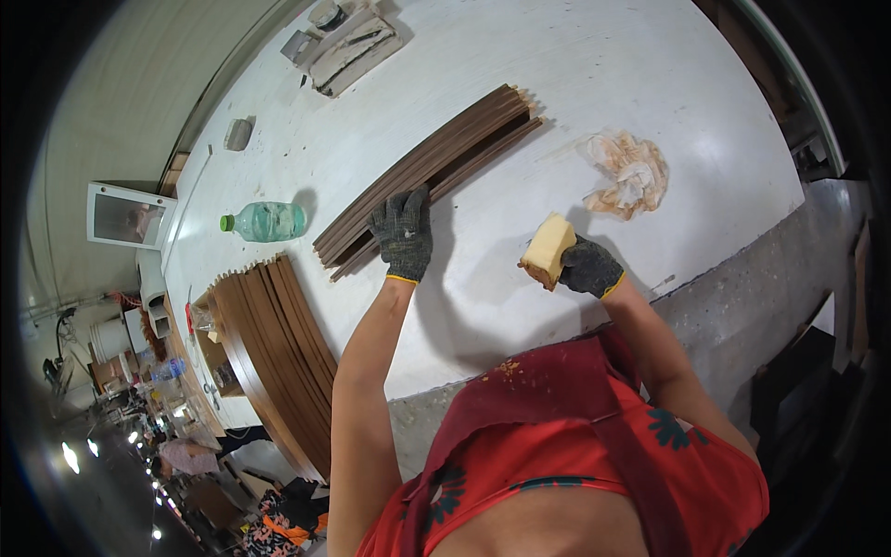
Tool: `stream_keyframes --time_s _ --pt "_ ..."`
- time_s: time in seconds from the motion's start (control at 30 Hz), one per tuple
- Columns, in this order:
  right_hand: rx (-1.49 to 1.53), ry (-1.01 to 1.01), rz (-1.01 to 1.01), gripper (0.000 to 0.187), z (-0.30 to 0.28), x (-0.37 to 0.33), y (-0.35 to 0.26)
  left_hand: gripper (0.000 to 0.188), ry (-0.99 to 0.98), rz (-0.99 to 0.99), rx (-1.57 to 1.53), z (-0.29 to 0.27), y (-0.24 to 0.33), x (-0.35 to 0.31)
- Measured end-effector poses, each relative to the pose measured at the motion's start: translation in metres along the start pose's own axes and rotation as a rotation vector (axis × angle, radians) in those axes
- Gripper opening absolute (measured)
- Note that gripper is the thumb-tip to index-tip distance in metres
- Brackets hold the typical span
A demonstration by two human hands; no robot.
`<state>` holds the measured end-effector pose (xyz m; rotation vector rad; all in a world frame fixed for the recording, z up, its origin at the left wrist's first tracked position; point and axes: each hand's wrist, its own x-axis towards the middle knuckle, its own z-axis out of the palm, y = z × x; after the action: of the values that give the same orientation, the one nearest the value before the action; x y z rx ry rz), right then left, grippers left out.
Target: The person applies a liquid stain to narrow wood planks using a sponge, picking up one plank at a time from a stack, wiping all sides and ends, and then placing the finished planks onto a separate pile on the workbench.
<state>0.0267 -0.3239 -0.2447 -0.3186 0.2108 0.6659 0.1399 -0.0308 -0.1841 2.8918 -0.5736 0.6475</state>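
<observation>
My left hand (402, 234), in a dark grey knit glove with a yellow cuff, is closed over the near side of a bundle of long brown slats (436, 153). Its fingertips are partly hidden among the slats, which lie slantwise on the white table with a dark gap between the main group and the nearest strip. In my right hand (590, 266), gloved the same way, is a thick pale yellow sponge block (549, 243) with a brown-stained lower edge. The sponge is apart from the slats, over the table's near right side.
A crumpled, brown-stained cloth or paper (631, 174) lies at right. Left of the slats are a clear green-capped bottle (269, 222) and a second stack of brown slats (278, 343). A grey block (357, 54) sits far back; a framed panel (130, 215) stands at the left edge.
</observation>
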Motion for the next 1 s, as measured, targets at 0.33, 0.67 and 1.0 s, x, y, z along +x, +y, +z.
stream_keyframes --time_s 0.33,0.67,1.0 --pt "-0.013 -0.034 0.010 0.058 -0.009 -0.001 -0.001 0.025 -0.177 -0.198 -0.275 -0.034 0.004 0.025" --pt "-0.026 -0.320 -0.448 0.065 0.172 -0.002 -0.044 0.024 0.185 -0.548 -0.943 -0.131 0.008 -0.048" --pt "-1.115 -0.509 -0.733 0.084 0.286 0.028 -0.003 0.068 0.069 -0.251 -0.817 -0.211 0.017 -0.028"
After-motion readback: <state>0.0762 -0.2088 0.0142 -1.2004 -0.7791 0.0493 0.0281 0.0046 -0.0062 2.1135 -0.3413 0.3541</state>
